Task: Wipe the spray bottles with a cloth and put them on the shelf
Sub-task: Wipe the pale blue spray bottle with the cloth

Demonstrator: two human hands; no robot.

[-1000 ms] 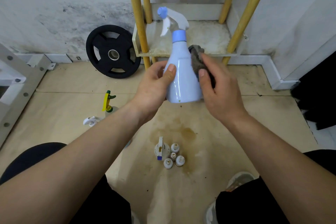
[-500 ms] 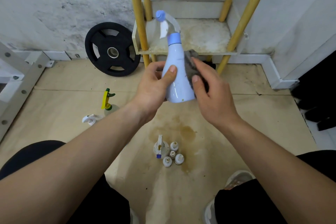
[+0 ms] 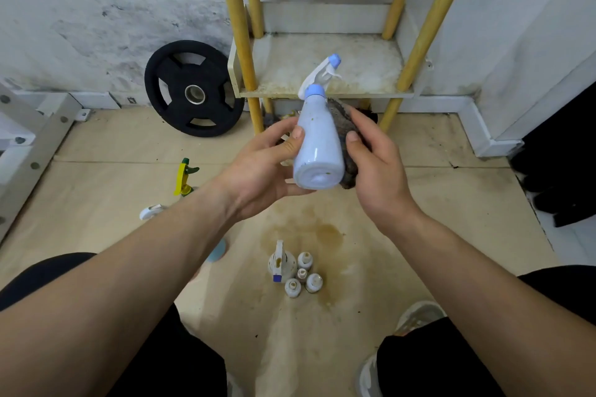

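The person is holding a pale blue bottle (image 3: 317, 142) in the air in front of the shelf (image 3: 361, 61), above the floor (image 3: 435, 196) and well apart from the shelf board. The bottle is tilting, its base facing the camera and its white trigger head with the blue nozzle pointing up and away. The left hand (image 3: 267, 164) is gripping the bottle from the left, its thumb lying on the bottle's side and its fingers curling beneath. The right hand (image 3: 377, 167) is clutching a dark grey cloth (image 3: 342, 119) and pressing it against the bottle's right side, the thumb curling over the cloth. Below the hands, a cluster of small white bottles (image 3: 298, 271) is standing on the floor beside a brown stain (image 3: 322, 232). A yellow-green sprayer (image 3: 185, 176) is showing just past the left forearm. A black weight plate (image 3: 193, 89) is leaning against the wall to the left of the shelf.
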